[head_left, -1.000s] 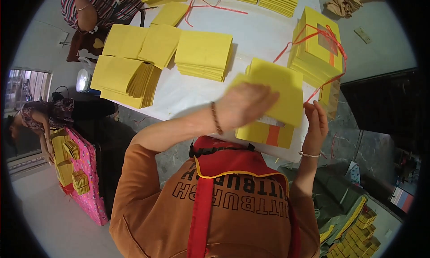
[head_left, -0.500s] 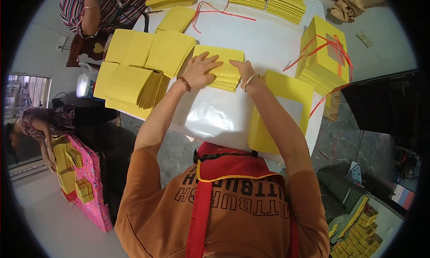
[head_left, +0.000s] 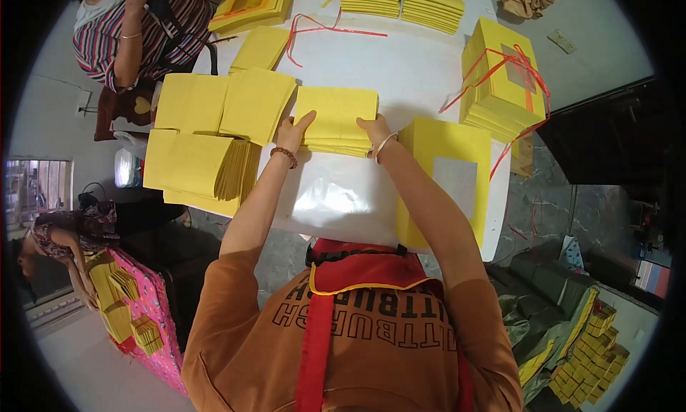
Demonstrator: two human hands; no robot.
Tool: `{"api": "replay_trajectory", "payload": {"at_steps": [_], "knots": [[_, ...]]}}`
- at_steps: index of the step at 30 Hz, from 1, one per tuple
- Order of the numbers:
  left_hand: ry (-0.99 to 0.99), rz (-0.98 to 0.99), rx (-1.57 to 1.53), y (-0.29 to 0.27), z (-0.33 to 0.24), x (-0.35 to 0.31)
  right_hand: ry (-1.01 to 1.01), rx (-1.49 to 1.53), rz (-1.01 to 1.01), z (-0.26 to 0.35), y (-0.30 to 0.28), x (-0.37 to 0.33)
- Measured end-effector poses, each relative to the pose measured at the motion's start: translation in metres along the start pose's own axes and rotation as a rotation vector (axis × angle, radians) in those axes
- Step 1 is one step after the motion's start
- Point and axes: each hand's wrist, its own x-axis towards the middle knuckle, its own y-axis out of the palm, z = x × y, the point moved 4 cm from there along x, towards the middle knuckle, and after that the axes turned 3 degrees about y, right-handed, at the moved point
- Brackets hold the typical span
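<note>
A small stack of yellow paper (head_left: 339, 117) lies on the white table in front of me, its near edges slightly fanned. My left hand (head_left: 293, 133) grips its left side, with the thumb on top. At the right side my right hand (head_left: 375, 133) holds the same stack, also thumb up; the other fingers of both hands are mostly hidden. Left of my left hand sit overlapping yellow piles (head_left: 257, 105), and a thicker fanned bundle (head_left: 193, 162) is nearer me. Close to my right forearm stands a large yellow block with a pale rectangle (head_left: 454, 187).
A stack tied with red ribbon (head_left: 504, 76) stands at the table's right edge. More yellow stacks (head_left: 400, 3) line the far side, near a loose red ribbon (head_left: 336, 29). One person in stripes (head_left: 136, 47) is at far left; another bends over a pink-covered table (head_left: 161, 298).
My hands have gone from lying over the top of the stack to gripping its two sides. The stack's edges look more even. The whole view has shifted slightly.
</note>
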Motion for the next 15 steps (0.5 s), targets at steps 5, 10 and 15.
{"api": "replay_trajectory", "payload": {"at_steps": [5,10,15], "knots": [[-0.101,0.026,-0.041,-0.002,0.001,0.005,-0.072,0.017,-0.022,-0.014,-0.004,0.026],[-0.311,0.362,-0.458,0.01,-0.014,-0.024,-0.014,0.016,0.021,-0.014,-0.012,0.024],[-0.12,0.1,-0.502,0.007,-0.029,-0.05,0.102,0.127,0.099,-0.021,-0.008,0.03]]}}
